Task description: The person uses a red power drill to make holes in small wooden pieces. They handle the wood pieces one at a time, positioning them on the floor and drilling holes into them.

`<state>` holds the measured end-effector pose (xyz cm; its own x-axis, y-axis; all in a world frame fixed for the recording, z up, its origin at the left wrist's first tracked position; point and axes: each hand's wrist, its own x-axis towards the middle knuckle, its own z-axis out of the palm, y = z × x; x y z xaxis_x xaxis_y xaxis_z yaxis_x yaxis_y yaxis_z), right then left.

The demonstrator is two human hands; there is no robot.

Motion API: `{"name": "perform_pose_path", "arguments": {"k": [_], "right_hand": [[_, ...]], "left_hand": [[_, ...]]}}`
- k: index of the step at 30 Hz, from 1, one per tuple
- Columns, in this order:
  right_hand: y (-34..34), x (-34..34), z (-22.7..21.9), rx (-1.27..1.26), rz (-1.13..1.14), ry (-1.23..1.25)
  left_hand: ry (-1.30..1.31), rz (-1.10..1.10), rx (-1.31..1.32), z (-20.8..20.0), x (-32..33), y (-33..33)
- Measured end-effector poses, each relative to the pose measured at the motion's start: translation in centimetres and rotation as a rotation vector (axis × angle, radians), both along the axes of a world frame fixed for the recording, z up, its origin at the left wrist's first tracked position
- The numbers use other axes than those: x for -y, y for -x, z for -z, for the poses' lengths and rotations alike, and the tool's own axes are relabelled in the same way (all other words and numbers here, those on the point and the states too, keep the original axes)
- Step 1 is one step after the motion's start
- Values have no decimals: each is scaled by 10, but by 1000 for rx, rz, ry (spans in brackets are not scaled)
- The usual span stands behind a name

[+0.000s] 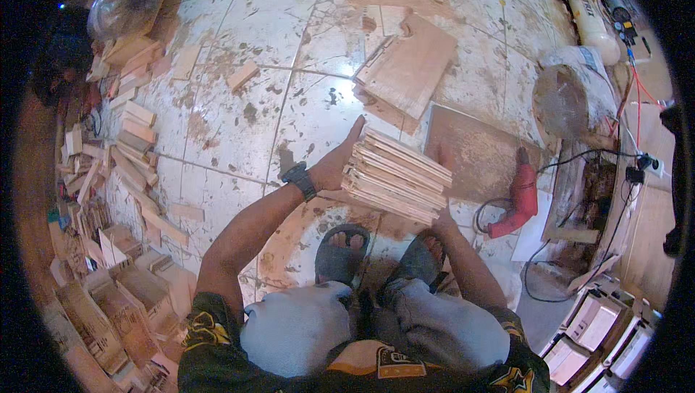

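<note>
Held between my two hands is a stack of thin wooden boards (397,177), its layered edges facing up at a slight tilt. My left hand (340,166), with a dark watch on the wrist, grips the stack's left end, thumb pointing away from me. At the right end my right hand (444,217) is closed on the same stack, partly hidden behind it. Just beyond the boards, more flat wooden panels (413,67) lie piled on the floor, one with a notched edge. My sandaled feet are below the stack.
A red power drill (520,197) with a black cord lies to the right beside a sawdust-covered board (470,154). Wood offcuts (134,136) and wooden boxes (119,306) crowd the left. Farther right stand a sack (572,96) and a cream air compressor tank (590,16).
</note>
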<state>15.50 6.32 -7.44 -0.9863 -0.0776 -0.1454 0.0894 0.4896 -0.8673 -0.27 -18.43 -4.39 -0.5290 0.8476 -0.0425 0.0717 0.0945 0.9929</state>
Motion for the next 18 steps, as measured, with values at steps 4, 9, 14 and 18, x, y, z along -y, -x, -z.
{"name": "perform_pose_path", "arguments": {"k": [4,9,14,18], "right_hand": [[-3,-6,19,89,29,370],[-12,-10,31,16,68,381],[-1,-14,15,-89,-65,-143],[20,-13,-8,-91,-28,-204]], "left_hand": [[179,105,-84,5,-8,6],[110,43,-16,4,-8,5],[117,99,69,23,-18,11],[297,91,-376,35,-20,17]]}}
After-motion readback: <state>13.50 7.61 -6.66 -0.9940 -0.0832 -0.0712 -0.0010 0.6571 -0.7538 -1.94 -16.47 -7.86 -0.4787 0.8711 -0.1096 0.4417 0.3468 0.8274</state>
